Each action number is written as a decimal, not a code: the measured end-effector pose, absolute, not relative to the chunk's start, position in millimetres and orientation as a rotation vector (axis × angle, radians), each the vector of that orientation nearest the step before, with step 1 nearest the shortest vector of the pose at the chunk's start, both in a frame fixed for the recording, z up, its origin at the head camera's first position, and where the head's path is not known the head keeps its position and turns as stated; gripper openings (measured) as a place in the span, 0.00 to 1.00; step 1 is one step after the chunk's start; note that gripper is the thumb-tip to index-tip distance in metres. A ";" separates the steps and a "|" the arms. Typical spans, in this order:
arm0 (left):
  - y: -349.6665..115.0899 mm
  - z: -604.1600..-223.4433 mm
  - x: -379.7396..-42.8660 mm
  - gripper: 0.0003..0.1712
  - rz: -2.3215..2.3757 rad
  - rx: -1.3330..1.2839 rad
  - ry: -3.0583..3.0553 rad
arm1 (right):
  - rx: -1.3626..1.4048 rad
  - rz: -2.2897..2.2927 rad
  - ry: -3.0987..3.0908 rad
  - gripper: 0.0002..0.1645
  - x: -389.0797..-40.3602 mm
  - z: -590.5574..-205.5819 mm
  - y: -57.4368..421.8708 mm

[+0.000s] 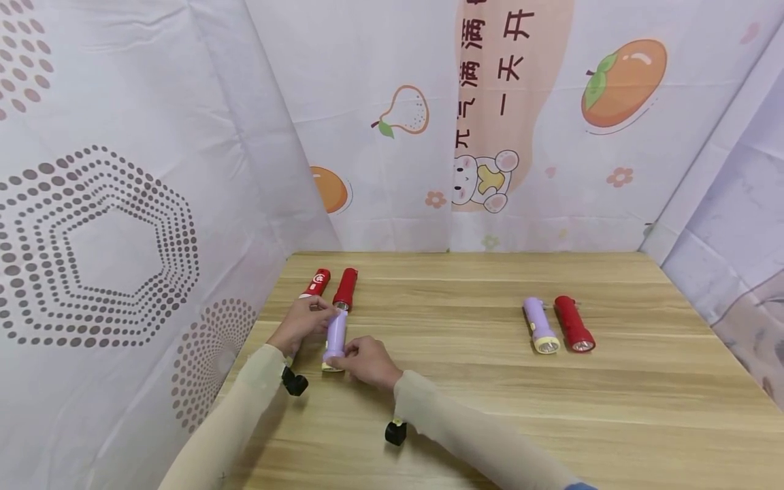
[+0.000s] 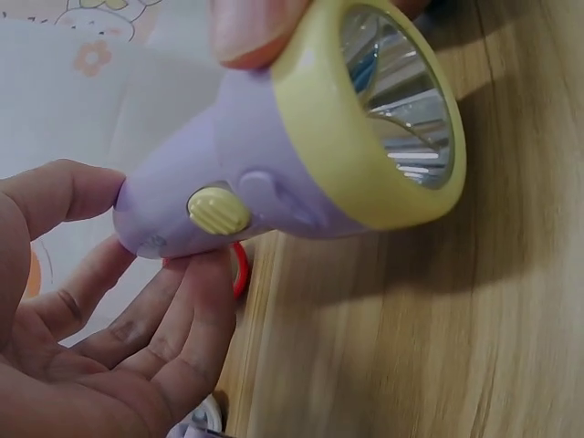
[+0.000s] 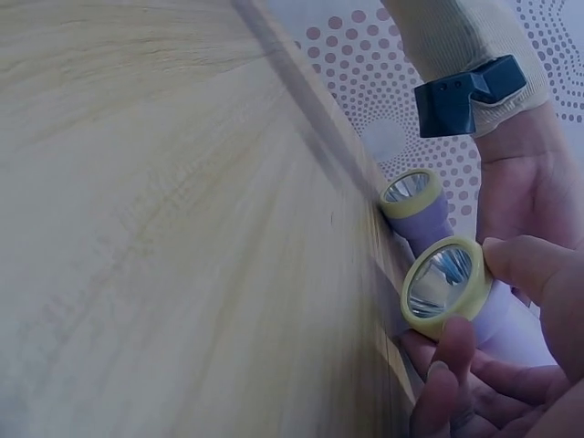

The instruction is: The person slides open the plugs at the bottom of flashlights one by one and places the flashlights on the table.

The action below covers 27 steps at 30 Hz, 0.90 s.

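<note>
Both hands hold one purple flashlight with a pale yellow rim, at the left part of the table. The thumb and fingers of my left hand pinch its narrow tail end, as the left wrist view shows. My right hand grips its wide lens end, thumb at the yellow rim. A yellow switch shows on the body. Another purple flashlight lies beside it, mostly hidden by my left hand in the head view. Just beyond the hands lie two red flashlights.
Farther right on the wooden table lie a purple flashlight and a red flashlight, side by side with lenses toward me. Printed curtains hang along the table's back and left edges.
</note>
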State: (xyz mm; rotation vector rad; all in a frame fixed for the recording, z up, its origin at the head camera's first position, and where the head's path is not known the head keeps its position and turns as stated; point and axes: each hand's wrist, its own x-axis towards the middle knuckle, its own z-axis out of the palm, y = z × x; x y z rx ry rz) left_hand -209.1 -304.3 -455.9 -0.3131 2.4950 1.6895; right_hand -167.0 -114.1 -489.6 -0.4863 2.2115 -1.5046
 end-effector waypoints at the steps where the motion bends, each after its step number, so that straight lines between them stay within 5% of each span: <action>1: -302.2 -455.6 -208.9 0.14 1.682 -0.307 2.497 | -0.485 -1.506 2.211 0.19 -167.3 -489.5 -112.4; 27: -268.1 -458.3 -214.1 0.17 1.713 -0.150 2.439 | -0.461 -1.497 2.242 0.24 -168.1 -482.3 -71.2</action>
